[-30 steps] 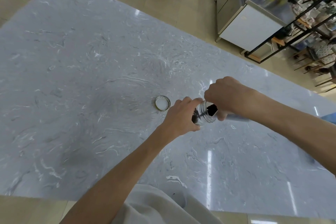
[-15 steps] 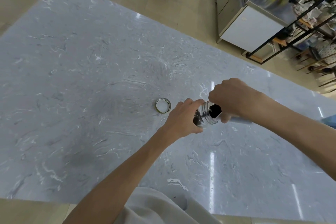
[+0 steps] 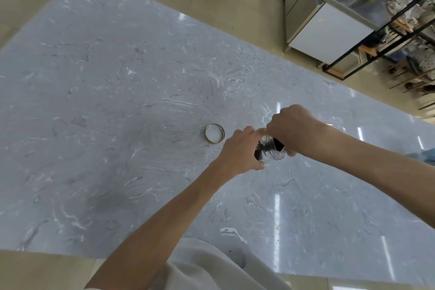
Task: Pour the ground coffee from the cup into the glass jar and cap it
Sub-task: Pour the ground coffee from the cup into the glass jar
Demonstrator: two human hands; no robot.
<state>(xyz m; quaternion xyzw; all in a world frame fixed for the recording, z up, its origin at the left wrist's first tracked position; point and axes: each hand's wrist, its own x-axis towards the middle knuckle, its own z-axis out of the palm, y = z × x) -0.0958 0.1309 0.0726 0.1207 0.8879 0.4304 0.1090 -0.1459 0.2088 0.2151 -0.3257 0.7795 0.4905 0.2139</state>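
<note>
Head view, one frame. Grey marble-patterned worktop, glossy, with ceiling lights reflected on its right part.

Left hand: fingers curled around the left side of the small clear glass jar, thumb and forefinger wrapping its wall. The jar stands on the worktop between the two hands; whether it is quite upright or slightly tilted cannot be told. Dark ground coffee shows through the glass on the left side of the jar.

Right hand: closed in a fist-like hold directly above the jar's mouth, knuckles up. A dark patch shows just under this hand at the jar's rim. The cup itself is hidden by the fingers, so what exactly they pinch cannot be told.

Round silver metal lid: lies flat on the worktop, pale inner face up, just left of the left hand and not touching it. Jar uncapped.

Pale grey garment at the lower edge. Beyond the worktop, beige floor, a white cabinet and black-framed shelving.
</note>
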